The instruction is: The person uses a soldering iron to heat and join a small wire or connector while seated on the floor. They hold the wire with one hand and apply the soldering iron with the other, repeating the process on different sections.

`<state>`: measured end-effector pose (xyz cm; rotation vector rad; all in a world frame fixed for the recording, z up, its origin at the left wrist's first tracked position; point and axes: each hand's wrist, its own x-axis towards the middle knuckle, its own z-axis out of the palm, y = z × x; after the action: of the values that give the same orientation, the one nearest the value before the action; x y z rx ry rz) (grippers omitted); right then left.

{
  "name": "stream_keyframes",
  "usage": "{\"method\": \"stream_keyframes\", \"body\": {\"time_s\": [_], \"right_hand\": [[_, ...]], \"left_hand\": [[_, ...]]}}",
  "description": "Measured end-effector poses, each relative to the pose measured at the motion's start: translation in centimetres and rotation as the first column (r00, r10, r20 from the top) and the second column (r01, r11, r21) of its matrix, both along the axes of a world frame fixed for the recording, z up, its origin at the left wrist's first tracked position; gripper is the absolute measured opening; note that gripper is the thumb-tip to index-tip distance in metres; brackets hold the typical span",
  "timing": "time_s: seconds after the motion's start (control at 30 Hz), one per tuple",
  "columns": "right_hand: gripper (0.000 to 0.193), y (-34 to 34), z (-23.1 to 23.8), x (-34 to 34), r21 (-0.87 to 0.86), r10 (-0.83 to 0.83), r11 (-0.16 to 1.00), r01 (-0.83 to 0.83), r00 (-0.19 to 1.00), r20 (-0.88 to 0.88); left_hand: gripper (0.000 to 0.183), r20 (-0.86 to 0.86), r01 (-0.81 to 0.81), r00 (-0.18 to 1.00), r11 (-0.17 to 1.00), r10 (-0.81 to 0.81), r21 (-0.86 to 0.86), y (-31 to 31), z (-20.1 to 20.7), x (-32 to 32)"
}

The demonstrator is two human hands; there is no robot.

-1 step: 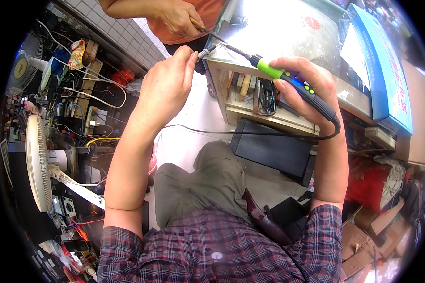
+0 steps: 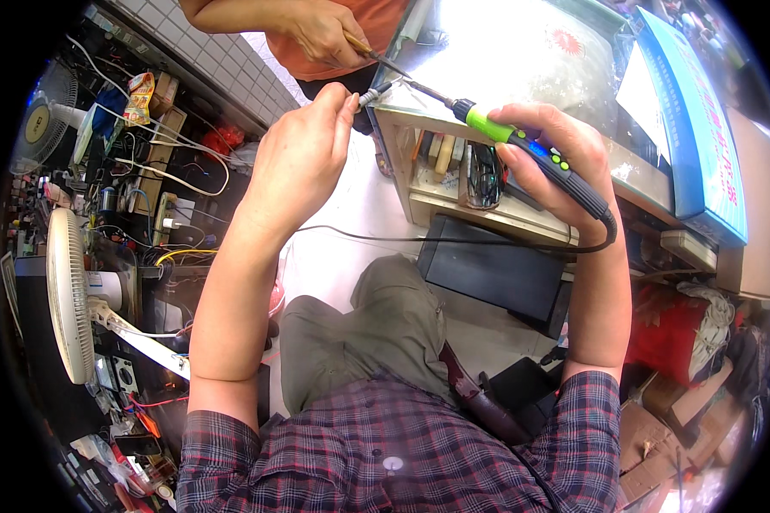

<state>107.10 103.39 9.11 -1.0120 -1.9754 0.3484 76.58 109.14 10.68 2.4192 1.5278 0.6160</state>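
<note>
My right hand grips a soldering iron with a green and black handle, green buttons and a small lit blue display. Its metal tip points up and left, and its black cord loops back across my lap. Pinched in my left hand is a small grey ribbed piece with a dark end; its exact kind is too small to tell. Opposite me, another person's hand holds a thin tool with a wooden handle. Both tool tips meet close to the dark end; whether they touch it, I cannot tell.
A glass-topped counter with shelves stands ahead to the right, a blue box on it. Beneath is a dark flat case. A white fan and tangled cables crowd the left. Cardboard and a red bag lie at right.
</note>
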Motion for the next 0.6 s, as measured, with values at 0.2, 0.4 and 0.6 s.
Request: {"method": "stream_keyframes", "body": {"time_s": [0.2, 0.4, 0.6], "right_hand": [[0.029, 0.2, -0.16, -0.03, 0.025, -0.012, 1.0, 0.011, 1.0, 0.029], [0.03, 0.18, -0.1, -0.09, 0.035, -0.02, 0.999, 0.019, 0.999, 0.038], [0.03, 0.14, -0.13, -0.1, 0.029, -0.021, 0.999, 0.02, 0.999, 0.032]], "left_hand": [[0.03, -0.003, -0.006, 1.0, 1.0, 0.006, 0.005, -0.01, 0.06, 0.08], [0.029, -0.003, -0.005, 1.0, 1.0, 0.005, 0.001, -0.05, 0.07, 0.08], [0.029, -0.006, -0.011, 1.0, 1.0, 0.011, -0.002, -0.05, 0.04, 0.12]]}}
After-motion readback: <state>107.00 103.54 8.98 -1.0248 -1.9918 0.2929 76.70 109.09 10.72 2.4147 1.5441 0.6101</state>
